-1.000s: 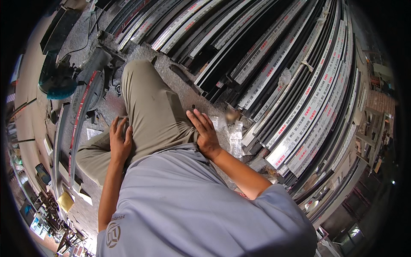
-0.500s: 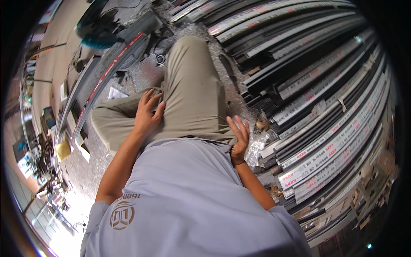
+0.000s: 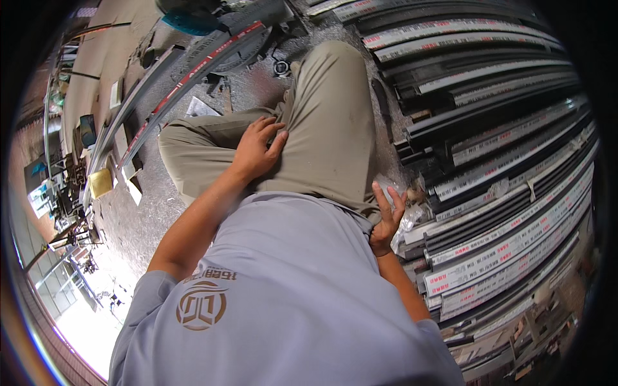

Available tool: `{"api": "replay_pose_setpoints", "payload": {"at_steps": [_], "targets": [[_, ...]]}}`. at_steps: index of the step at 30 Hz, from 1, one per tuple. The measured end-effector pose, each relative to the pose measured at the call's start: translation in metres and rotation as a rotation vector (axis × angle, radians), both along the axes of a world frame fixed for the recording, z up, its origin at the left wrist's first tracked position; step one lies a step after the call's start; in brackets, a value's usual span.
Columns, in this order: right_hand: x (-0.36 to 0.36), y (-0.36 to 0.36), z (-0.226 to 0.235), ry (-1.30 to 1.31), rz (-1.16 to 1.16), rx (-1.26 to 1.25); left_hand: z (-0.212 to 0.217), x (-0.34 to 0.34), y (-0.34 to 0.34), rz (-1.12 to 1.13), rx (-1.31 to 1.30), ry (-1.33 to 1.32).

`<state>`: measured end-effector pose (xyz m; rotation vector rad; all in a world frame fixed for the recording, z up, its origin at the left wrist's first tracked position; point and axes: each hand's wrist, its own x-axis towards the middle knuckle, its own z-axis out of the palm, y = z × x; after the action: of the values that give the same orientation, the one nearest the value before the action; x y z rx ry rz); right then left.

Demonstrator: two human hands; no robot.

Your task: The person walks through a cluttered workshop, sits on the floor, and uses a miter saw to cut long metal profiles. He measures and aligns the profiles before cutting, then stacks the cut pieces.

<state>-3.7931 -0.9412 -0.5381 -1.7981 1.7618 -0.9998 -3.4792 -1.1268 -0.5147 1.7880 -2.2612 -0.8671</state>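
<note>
My left hand (image 3: 259, 149) rests on the lap of my khaki trousers (image 3: 331, 122), near the fold between the two legs. Its fingers are spread a little and hold nothing. At my right hip, my right hand (image 3: 388, 222) is beside the hem of my light grey shirt (image 3: 290, 270). Two or more of its fingers stretch out apart, and I see nothing in them. Part of this hand, toward the thumb, is hidden. Some crumpled clear plastic (image 3: 412, 219) lies just beyond its fingers.
Long wrapped profiles (image 3: 502, 248) are stacked all along the right. To the left, long metal bars (image 3: 193, 74) with a red strip run across the floor. A yellow block (image 3: 100, 183), a white sheet (image 3: 201, 107) and a teal object (image 3: 193, 22) lie around them.
The whole view has shifted, so my legs and the profiles appear farther right. Both hands keep nearly the same places, the left on my lap and the right at my hip.
</note>
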Motion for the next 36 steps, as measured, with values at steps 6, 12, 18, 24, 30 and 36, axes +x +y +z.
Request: {"api": "replay_pose_setpoints", "payload": {"at_steps": [6,12,18,24,30,36], "targets": [[-0.018,0.025,0.006,0.199,0.083,-0.053,-0.001,0.0,-0.005,-0.01,0.002,0.023],[-0.013,0.037,0.012,0.122,0.049,0.007,-0.008,0.002,-0.009,0.017,0.05,0.054],[-0.003,0.004,-0.001,0.093,0.005,-0.048,-0.008,0.004,-0.012,0.004,0.028,0.048],[0.011,-0.016,0.004,0.021,-0.065,-0.007,-0.009,0.004,-0.009,0.025,0.065,0.077],[-0.016,0.047,0.04,-0.025,0.068,0.095,-0.011,0.009,-0.012,0.033,0.126,0.096],[-0.035,0.07,0.049,-0.505,-0.16,1.105,-0.014,0.007,-0.015,0.103,0.205,0.12]]}}
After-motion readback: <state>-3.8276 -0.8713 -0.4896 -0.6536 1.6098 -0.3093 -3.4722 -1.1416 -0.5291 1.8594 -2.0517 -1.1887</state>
